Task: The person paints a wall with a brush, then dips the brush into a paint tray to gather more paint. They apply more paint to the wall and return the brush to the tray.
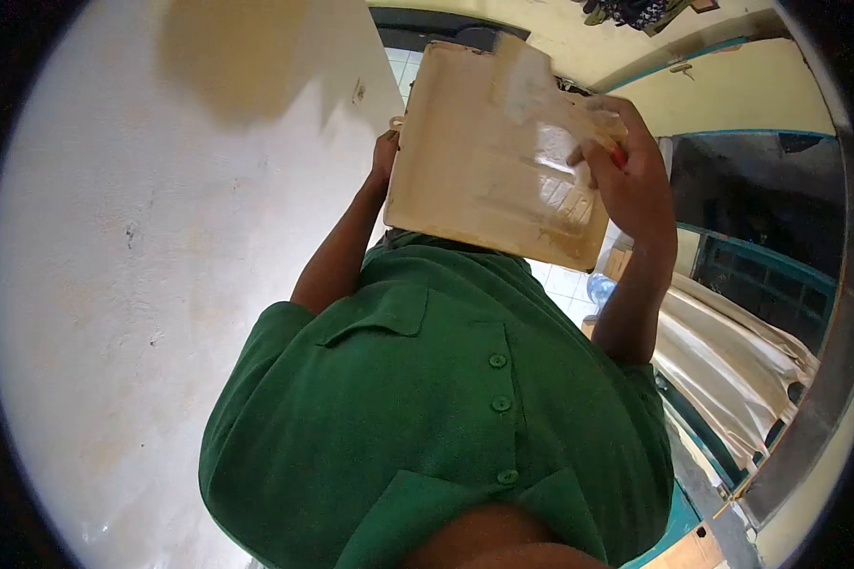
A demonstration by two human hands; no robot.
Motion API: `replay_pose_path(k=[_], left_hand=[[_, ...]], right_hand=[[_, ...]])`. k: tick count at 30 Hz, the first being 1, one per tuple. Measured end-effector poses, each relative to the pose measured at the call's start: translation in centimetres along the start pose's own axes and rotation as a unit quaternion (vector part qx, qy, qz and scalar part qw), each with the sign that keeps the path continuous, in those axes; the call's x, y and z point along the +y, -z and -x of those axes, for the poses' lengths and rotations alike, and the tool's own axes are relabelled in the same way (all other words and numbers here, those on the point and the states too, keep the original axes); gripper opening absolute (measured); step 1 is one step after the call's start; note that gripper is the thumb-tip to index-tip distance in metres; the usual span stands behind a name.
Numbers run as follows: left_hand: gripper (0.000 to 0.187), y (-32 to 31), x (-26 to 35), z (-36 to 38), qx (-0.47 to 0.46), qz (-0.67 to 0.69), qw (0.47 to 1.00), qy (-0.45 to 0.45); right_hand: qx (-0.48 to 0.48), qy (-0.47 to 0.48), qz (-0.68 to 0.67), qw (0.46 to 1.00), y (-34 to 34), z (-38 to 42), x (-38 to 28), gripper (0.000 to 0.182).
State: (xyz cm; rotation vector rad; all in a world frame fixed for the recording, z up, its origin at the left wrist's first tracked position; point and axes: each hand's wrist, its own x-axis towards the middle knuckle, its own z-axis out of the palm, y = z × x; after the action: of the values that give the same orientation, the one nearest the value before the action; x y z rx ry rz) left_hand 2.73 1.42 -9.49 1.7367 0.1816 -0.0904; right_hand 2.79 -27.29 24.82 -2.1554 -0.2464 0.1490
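A flat, beige rectangular board or panel (465, 142) is held up in front of my green shirt, with wet, shiny patches at its right side. My left hand (385, 156) is closed on the panel's left edge, beside a small ring-shaped part. Over the panel's right side, my right hand (628, 171) is closed round something with a small red part (619, 156); the rest of that object is mostly hidden and blurred.
A pale wall (161, 284) with stains and small marks fills the left. At the right are a dark window with teal framing (769, 270) and cream cloth (721, 351). A clear bottle (600, 288) stands below the panel, near white floor tiles.
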Motion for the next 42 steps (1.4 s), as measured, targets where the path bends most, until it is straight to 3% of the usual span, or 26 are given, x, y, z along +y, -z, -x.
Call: replay_pose_path(k=[1, 3, 6, 11, 13, 15, 17, 20, 23, 27, 34, 39, 42], left_hand=[[0.029, 0.2, 0.9, 0.3, -0.013, -0.081, 0.996, -0.025], [0.028, -0.4, -2.5, -0.6, 0.005, 0.001, 0.997, -0.074], [0.026, -0.2, -3.4, -0.6, 0.01, 0.036, 0.999, -0.026], [0.026, -0.1, -1.0, -0.1, 0.018, 0.122, 0.986, 0.108], [0.026, -0.3, -2.4, -0.3, 0.011, 0.118, 0.993, 0.018], [0.027, -0.4, -2.5, -0.2, 0.01, 0.147, 0.989, 0.026], [0.027, -0.2, -1.4, 0.1, 0.018, 0.207, 0.969, 0.132], [0.028, 0.1, -0.5, 0.4, 0.0, -0.018, 0.999, 0.036], [0.03, 0.0, 1.0, 0.8, 0.006, -0.039, 0.999, -0.008], [0.032, -0.9, -2.7, -0.4, 0.033, 0.106, 0.991, 0.079], [0.034, -0.9, 0.5, 0.5, 0.04, 0.194, 0.973, 0.119], [0.035, -0.2, 2.0, 0.9, 0.009, 0.055, 0.992, 0.117], [0.035, -0.3, 3.3, 1.0, 0.009, -0.011, 0.995, 0.098]], right_hand=[[-0.01, -0.013, 0.006, 1.0, 0.5, 0.4, 0.5, 0.023], [-0.031, -0.039, 0.015, 0.999, 1.0, 0.9, 1.7, 0.019], [-0.04, -0.084, -0.016, 0.996, 0.7, 1.1, 2.8, 0.017], [-0.001, -0.06, -0.128, 0.99, -1.3, 0.2, 3.5, 0.012], [0.035, -0.034, -0.132, 0.99, -2.2, -0.6, 4.3, 0.011], [0.066, 0.011, -0.09, 0.994, -3.3, -1.6, 5.7, 0.011], [0.089, 0.043, -0.077, 0.992, -4.4, -2.2, 6.0, 0.013], [0.103, 0.074, -0.073, 0.989, -5.8, -2.9, 6.0, 0.017], [0.086, 0.07, -0.063, 0.992, -6.7, -3.5, 5.8, 0.02], [0.08, 0.082, -0.064, 0.991, -7.7, -4.6, 6.2, 0.024], [0.105, 0.07, -0.016, 0.992, -8.5, -6.6, 6.1, 0.023], [0.095, 0.045, 0.023, 0.994, -8.4, -7.7, 5.2, 0.025], [0.113, 0.112, 0.054, 0.986, -9.1, -7.8, 5.8, 0.022]])
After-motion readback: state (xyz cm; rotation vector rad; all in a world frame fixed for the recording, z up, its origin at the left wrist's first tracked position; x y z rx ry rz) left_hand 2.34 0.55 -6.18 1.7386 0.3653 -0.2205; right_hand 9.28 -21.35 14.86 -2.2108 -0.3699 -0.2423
